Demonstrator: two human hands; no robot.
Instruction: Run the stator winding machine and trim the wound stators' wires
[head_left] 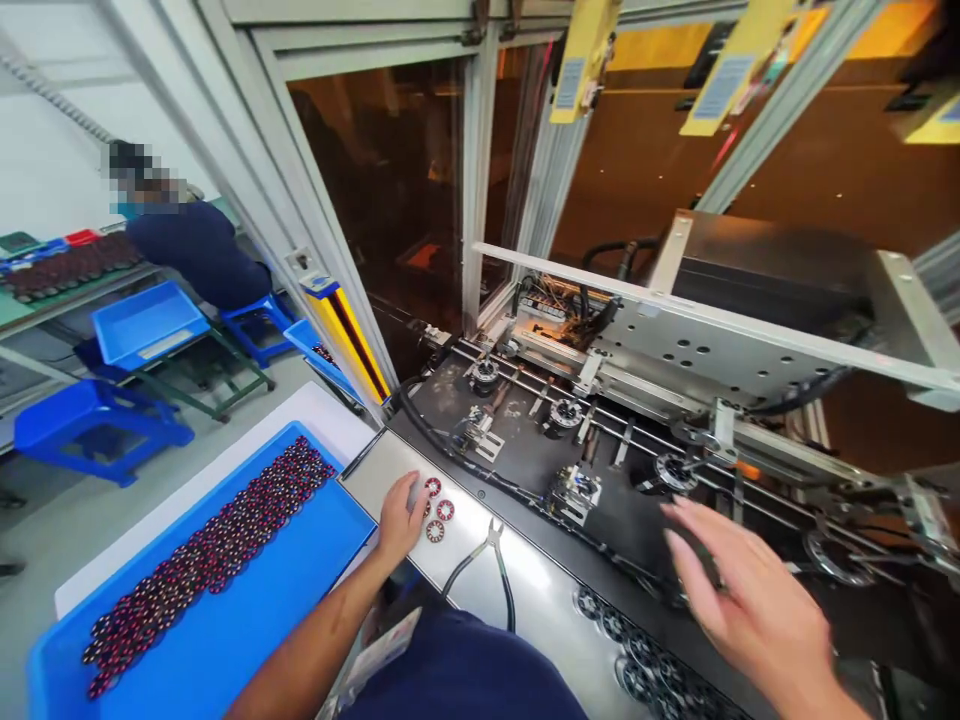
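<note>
My left hand (403, 517) is over the metal ledge, beside several small ring-shaped wound cores (435, 531) with red and copper-coloured teeth. Its thumb and fingers are apart, and one ring is partly hidden by the thumb. No held thing shows in it. My right hand (761, 600) hovers over the black machine bed, thumb and fingers spread. Just beyond its fingertips stands a round metal fixture (675, 472). Between the hands lie cutting pliers (493, 545) with dark handles, jaws pointing at the machine.
A blue tray (292, 630) on the left holds rows of similar wound cores. Dark round metal parts (637, 675) line the ledge at lower right. A metal rail (712, 317) crosses above the bed. A seated person (199, 245) works beyond a blue stool (101, 425).
</note>
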